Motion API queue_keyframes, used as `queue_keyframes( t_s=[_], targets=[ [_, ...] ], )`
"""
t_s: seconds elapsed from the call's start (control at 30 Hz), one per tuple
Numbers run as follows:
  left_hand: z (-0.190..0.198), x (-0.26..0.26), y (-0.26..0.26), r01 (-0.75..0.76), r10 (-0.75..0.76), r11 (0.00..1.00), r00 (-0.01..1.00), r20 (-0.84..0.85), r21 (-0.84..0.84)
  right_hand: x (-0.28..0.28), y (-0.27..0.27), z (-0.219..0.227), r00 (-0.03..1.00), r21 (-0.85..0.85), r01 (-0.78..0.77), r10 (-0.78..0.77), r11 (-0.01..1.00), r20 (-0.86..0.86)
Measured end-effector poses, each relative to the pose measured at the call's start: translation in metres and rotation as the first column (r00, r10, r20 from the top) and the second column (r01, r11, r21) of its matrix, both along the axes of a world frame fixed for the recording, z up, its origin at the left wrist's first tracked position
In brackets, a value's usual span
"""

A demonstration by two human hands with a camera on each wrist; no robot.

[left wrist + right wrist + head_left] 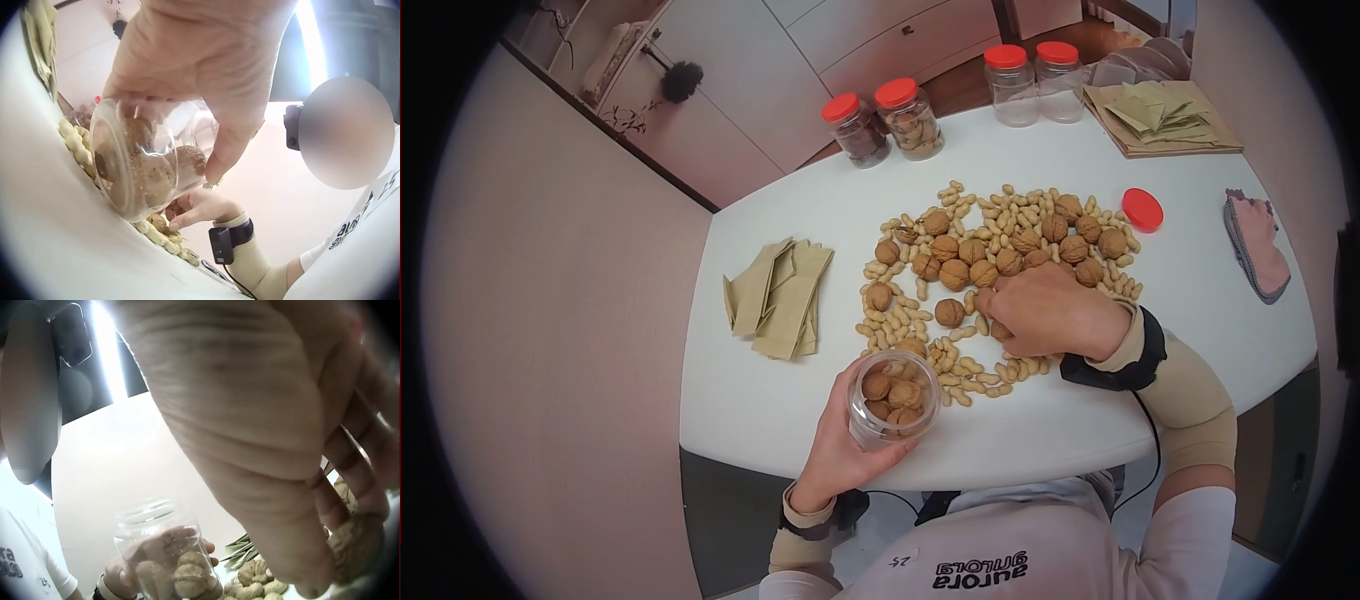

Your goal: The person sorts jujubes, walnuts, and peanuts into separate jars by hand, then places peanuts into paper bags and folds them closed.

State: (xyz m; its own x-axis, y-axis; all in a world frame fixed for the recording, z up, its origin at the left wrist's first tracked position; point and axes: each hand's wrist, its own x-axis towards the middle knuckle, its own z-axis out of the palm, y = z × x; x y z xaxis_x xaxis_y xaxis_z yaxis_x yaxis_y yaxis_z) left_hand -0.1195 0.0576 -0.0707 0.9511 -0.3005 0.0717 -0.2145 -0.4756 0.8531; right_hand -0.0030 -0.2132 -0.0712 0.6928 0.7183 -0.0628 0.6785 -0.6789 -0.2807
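At near left, the left hand (837,440) curls round the jar (864,436), mouth upward, probably for steadiness; the right hand (1055,308) pinches a walnut (357,547) with bent fingers.

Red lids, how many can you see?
5. Two red lids top the back-left jars, two more lids top the back-right jars, and one loose lid lies on the table right of the nuts.

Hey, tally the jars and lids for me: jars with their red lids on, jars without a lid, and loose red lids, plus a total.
Lidded jars: 4
Open jar, held in the left hand: 1
Loose red lid: 1
Total: 6
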Motion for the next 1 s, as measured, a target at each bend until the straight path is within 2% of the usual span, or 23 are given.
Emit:
queue_keyframes(
  t_s=[0.13,0.2,0.23,0.27,0.33,0.37,0.43,0.47,0.53,0.57,0.63,0.67,0.73,0.77,0.8,0.87,0.9,1.0],
  targets=[
    [0.004,0.001,-0.001,-0.002,0.002,1.0,1.0,-0.018,-0.005,-0.001,0.001,0.007,1.0,-0.03,0.007,-0.007,1.0,0.027],
    [0.005,0.0,0.0,-0.001,0.001,1.0,1.0,-0.03,0.019,0.0,-0.002,0.025,0.999,0.151,0.011,-0.004,0.989,-0.043],
    [0.005,0.001,0.0,-0.01,0.011,1.0,0.999,-0.031,0.018,-0.003,-0.003,0.03,0.999,0.318,-0.031,0.036,0.948,-0.01],
    [0.004,0.001,0.001,-0.002,0.003,1.0,1.0,-0.025,0.023,-0.007,-0.002,0.037,0.999,0.316,-0.039,0.045,0.948,-0.009],
    [0.002,0.002,0.0,0.003,-0.002,1.0,1.0,-0.018,0.02,-0.02,0.008,0.05,0.996,0.643,-0.073,0.091,0.762,0.005],
    [0.002,0.003,-0.001,0.008,-0.008,1.0,1.0,-0.031,0.011,-0.025,0.013,0.049,0.996,0.64,-0.075,0.094,0.765,0.005],
    [-0.001,0.002,-0.003,0.014,-0.014,1.0,0.999,-0.044,0.0,-0.036,0.021,0.047,0.984,0.78,-0.073,0.174,0.621,-0.047],
    [-0.003,0.002,-0.005,0.0,-0.002,1.0,0.998,-0.067,-0.03,-0.039,0.023,0.049,0.984,0.78,-0.073,0.174,0.621,-0.047],
    [-0.005,0.001,-0.008,-0.014,0.009,0.998,0.996,-0.09,-0.059,-0.045,0.024,0.054,0.938,0.819,-0.081,0.322,0.568,-0.13],
    [-0.005,0.002,-0.01,-0.021,0.011,0.994,0.995,-0.095,-0.106,-0.044,0.023,0.054,0.938,0.818,-0.082,0.322,0.569,-0.13],
    [-0.005,0.003,-0.011,-0.023,0.008,0.987,0.995,-0.099,-0.159,-0.038,0.018,0.054,0.978,0.79,-0.189,0.18,0.583,0.102],
    [-0.006,0.003,-0.008,-0.01,0.0,0.986,0.998,-0.063,-0.165,-0.035,0.012,0.058,0.98,0.786,-0.186,0.173,0.589,0.102],
    [-0.007,0.005,-0.005,0.024,-0.03,0.983,0.999,-0.028,-0.185,-0.029,-0.008,0.069,0.993,0.511,-0.061,0.0,0.858,0.119],
    [-0.007,0.004,-0.002,-0.004,0.0,0.984,1.0,-0.018,-0.177,-0.025,-0.018,0.07,0.982,0.392,-0.034,-0.042,0.919,0.184],
    [-0.008,0.004,-0.001,-0.03,0.029,0.985,1.0,-0.008,-0.171,-0.02,-0.028,0.069,0.981,0.378,-0.012,-0.062,0.926,0.183],
    [-0.008,0.003,-0.002,-0.019,0.018,0.987,1.0,-0.002,-0.162,-0.008,-0.044,0.062,0.961,0.233,0.12,-0.171,0.965,0.215],
    [-0.008,0.002,-0.002,-0.019,0.017,0.989,1.0,-0.012,-0.146,-0.002,-0.049,0.059,0.957,0.193,0.201,-0.235,0.96,0.169],
    [-0.006,0.003,-0.003,-0.008,0.007,0.995,1.0,-0.009,-0.1,0.004,-0.055,0.042,0.964,0.093,0.219,-0.23,0.971,0.134]
  ],
)
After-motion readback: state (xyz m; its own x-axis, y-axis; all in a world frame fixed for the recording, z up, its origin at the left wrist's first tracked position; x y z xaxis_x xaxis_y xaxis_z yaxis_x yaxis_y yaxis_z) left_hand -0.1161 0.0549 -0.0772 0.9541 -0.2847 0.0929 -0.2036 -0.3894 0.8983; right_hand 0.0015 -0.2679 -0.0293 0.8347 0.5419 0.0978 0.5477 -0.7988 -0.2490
